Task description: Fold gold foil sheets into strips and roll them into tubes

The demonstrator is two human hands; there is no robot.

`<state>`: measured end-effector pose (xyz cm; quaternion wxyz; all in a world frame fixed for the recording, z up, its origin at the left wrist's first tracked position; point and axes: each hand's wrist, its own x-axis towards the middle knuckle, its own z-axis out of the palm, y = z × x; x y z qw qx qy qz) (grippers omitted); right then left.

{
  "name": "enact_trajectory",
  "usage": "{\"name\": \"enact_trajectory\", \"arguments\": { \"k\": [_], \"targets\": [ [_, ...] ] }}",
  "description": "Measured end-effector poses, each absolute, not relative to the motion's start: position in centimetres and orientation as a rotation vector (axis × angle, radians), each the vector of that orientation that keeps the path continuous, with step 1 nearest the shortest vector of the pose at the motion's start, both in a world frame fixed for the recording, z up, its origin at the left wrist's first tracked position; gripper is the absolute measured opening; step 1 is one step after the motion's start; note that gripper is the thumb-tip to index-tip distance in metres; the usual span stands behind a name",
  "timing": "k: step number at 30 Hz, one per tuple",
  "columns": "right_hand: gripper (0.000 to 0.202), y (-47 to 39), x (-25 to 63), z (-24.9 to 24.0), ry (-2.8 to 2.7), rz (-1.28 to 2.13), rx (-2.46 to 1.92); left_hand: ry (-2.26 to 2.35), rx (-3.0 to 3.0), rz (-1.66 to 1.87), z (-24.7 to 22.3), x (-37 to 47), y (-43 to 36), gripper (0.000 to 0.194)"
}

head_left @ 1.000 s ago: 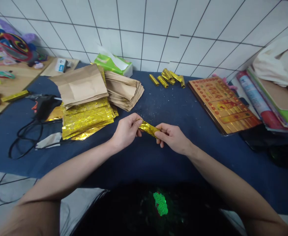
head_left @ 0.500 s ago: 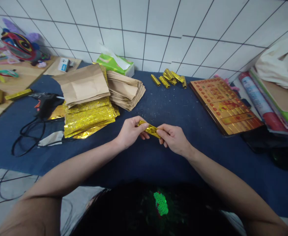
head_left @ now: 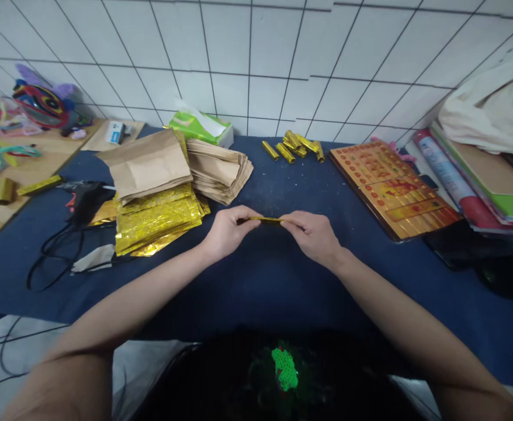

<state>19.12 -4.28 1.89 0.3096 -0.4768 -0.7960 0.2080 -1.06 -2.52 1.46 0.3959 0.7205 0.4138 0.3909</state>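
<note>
A narrow folded strip of gold foil paper [head_left: 269, 220] stretches between my two hands above the blue-covered table, seen almost edge-on. My left hand [head_left: 232, 230] pinches its left end between thumb and fingers. At the other end, my right hand [head_left: 311, 234] grips it the same way. Left of my hands lies a stack of gold foil sheets [head_left: 158, 222], partly covered by brown paper sheets [head_left: 149, 166]. Beyond my hands, near the wall, is a small pile of rolled gold foil pieces [head_left: 298, 145].
A black glue gun [head_left: 85, 202] with its looped cable lies at left. A green tissue pack [head_left: 201, 126] stands by the tiled wall. At right are a gold-orange flat box [head_left: 394, 190], a red-and-blue tube [head_left: 449, 169] and a white cloth bag [head_left: 493, 114].
The gold strip has turned from tilted with its broad face showing to level and nearly edge-on. Both hands still grip its ends. The whole view has shifted slightly.
</note>
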Motion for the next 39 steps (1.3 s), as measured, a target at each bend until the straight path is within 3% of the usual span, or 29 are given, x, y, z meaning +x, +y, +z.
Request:
{"name": "enact_trajectory", "arguments": {
  "k": [3, 7, 15, 24, 28, 34, 39],
  "targets": [
    [0.026, -3.3, 19.8, 1.2, -2.264, -0.080, -1.210, 1.069, 2.347, 1.082, 1.0, -1.1, -1.1, 0.017],
    [0.029, -2.8, 20.6, -0.5, -2.419, -0.406, -1.123, 1.006, 2.931, 0.807, -0.2, -1.2, -0.2, 0.023],
    [0.027, -3.4, 21.0, -1.1, -2.596, -0.317, -1.021, 0.834, 3.181, 0.250, 0.0, -2.0, -1.1, 0.027],
    [0.029, -4.5, 21.2, -0.4, -2.646, -0.267, -1.108, 0.963, 3.109, 0.302, 0.4, -1.7, -3.0, 0.026],
    [0.032, -5.2, 20.8, -0.5, -2.626, -0.287, -1.176, 1.073, 3.105, 0.168, 0.6, -0.7, -4.3, 0.025],
    [0.036, -6.0, 20.5, -1.0, -2.599, -0.303, -1.236, 1.225, 3.055, 0.098, 1.5, 0.2, -6.3, 0.055],
    [0.040, -6.9, 20.6, -0.8, -2.660, -0.268, -1.273, 1.311, 3.002, 0.080, 1.8, 0.3, -6.8, 0.060]
  ]
}}
